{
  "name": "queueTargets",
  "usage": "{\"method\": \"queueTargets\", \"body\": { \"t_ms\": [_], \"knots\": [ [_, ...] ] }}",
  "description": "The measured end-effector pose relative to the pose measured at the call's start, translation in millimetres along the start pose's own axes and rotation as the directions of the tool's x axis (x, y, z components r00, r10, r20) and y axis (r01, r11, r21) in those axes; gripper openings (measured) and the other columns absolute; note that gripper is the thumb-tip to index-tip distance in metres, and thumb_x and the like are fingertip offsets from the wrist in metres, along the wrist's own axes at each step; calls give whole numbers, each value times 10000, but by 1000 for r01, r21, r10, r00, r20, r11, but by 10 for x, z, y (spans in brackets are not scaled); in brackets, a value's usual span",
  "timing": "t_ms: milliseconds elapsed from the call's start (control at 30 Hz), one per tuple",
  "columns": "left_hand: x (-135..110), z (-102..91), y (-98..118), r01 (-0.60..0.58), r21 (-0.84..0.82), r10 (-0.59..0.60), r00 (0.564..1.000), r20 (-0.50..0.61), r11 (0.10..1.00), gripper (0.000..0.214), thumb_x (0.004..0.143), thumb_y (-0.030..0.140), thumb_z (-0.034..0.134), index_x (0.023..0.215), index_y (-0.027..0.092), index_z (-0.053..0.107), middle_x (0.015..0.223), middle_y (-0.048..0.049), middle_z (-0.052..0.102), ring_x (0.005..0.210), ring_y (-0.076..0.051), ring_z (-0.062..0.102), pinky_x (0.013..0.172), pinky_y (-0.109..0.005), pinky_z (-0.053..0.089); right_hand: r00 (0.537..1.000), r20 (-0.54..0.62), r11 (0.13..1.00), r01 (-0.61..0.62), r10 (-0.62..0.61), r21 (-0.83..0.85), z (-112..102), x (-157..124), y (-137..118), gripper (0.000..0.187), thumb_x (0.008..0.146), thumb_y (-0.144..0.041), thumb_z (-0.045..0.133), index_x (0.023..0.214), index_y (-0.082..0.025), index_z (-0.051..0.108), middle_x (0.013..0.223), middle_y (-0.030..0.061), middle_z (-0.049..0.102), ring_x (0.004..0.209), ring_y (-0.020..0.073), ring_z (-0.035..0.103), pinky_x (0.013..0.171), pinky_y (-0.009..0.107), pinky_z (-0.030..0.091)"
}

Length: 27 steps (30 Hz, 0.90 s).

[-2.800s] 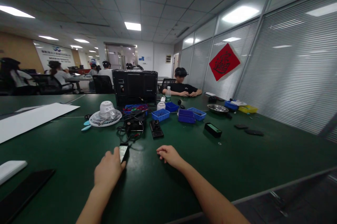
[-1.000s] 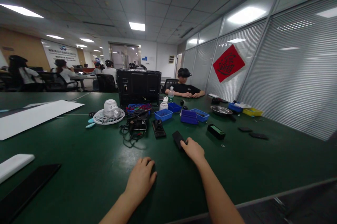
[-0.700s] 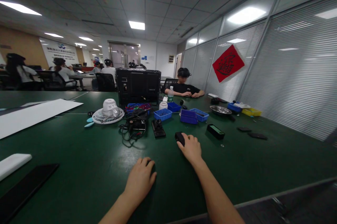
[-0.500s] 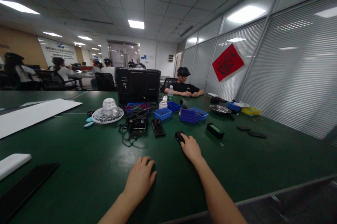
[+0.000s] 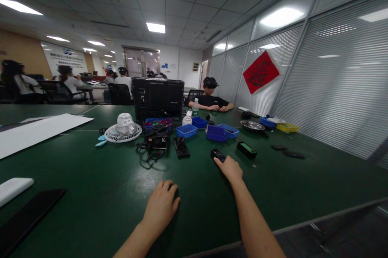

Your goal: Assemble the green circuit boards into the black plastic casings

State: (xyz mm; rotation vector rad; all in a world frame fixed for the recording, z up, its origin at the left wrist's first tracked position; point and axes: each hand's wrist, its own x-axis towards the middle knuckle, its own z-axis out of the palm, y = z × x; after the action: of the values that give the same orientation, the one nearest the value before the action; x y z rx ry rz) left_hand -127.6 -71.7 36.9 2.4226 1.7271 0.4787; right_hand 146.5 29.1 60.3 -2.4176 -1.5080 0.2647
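Note:
My right hand (image 5: 232, 168) reaches forward over the green table (image 5: 91, 177), fingers curled. Its fingertips rest on a small black device (image 5: 217, 153) that lies on the table. My left hand (image 5: 162, 205) lies palm down near the front edge, fingers stretched out with nothing in them. A black box with a green top (image 5: 246, 149) sits just right of the device. A small black stand (image 5: 181, 146) and a tangle of cables (image 5: 153, 148) are to its left.
Further back stand a white fan (image 5: 123, 128), a black case (image 5: 158, 98), several blue bins (image 5: 185, 131), a metal bowl (image 5: 251, 125) and a yellow tray (image 5: 286, 127). A person (image 5: 210, 98) sits across. White sheet (image 5: 36, 130) and a dark flat slab (image 5: 27, 219) lie left.
The black device went from under my left hand to my right, which has slid it forward and to the right. My left hand shifted right and now rests flat.

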Motion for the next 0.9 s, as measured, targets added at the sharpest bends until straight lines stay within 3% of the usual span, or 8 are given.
{"method": "queueTargets", "body": {
  "t_ms": [167,300,400,467,533,633,767,900],
  "knots": [
    [-4,26,-19,-23,13,23,999,-24,1000,336,794,290,439,1094,212,570,1143,-64,533,1041,-229,439,898,-352,357,999,-31,1000,-28,28,4,-20,-21,-36,494,783,-530,413,1021,-117,546,976,176,617,966,286,558,739,370,430],
    [-3,29,-26,-28,14,28,999,-24,1000,339,795,293,442,1102,218,563,1144,-67,528,1036,-227,443,888,-349,363,975,-222,996,0,20,92,-63,-59,-49,490,801,-514,394,1057,-116,522,979,166,604,949,279,547,766,359,417],
    [-1,15,-15,-21,15,21,1000,-15,1000,339,795,288,441,1104,217,560,1153,-67,523,1046,-227,439,889,-345,363,867,-491,967,191,-87,166,-53,-131,-71,477,815,-436,407,1167,-116,441,1098,158,541,1017,257,501,828,340,395],
    [1,9,-6,-17,17,17,1000,-7,1000,336,795,286,440,1101,216,559,1155,-66,522,1050,-225,439,897,-346,358,780,-600,926,339,-178,166,-5,-194,-111,458,804,-354,432,1212,-149,399,1170,131,479,1036,236,483,828,326,401],
    [2,10,-3,-16,19,17,1000,-7,1000,334,796,287,441,1101,217,558,1154,-66,524,1056,-223,439,909,-351,351,764,-584,899,420,-276,125,68,-262,-174,441,772,-272,467,1206,-205,415,1185,95,439,960,208,517,760,303,429],
    [6,24,-12,-23,17,23,1000,-20,1000,330,796,289,447,1098,218,560,1150,-67,528,1058,-223,439,914,-354,348,808,-422,895,446,-411,-16,170,-359,-287,460,729,-172,511,1179,-260,467,1185,77,397,819,164,548,664,261,429],
    [13,49,-32,-38,17,38,999,-34,999,325,795,289,448,1090,219,565,1145,-62,530,1034,-220,445,901,-349,356,804,-282,850,469,-523,-239,210,-472,-392,432,797,-106,433,1182,-291,496,1223,114,384,921,200,517,729,288,397],
    [14,55,-37,-47,21,48,998,-44,999,321,793,277,445,1083,216,567,1133,-61,532,1027,-219,445,895,-346,357,766,-188,769,528,-615,-360,215,-584,-428,464,845,-113,374,1243,-338,452,1300,118,376,986,236,473,801,364,349]
  ]
}}
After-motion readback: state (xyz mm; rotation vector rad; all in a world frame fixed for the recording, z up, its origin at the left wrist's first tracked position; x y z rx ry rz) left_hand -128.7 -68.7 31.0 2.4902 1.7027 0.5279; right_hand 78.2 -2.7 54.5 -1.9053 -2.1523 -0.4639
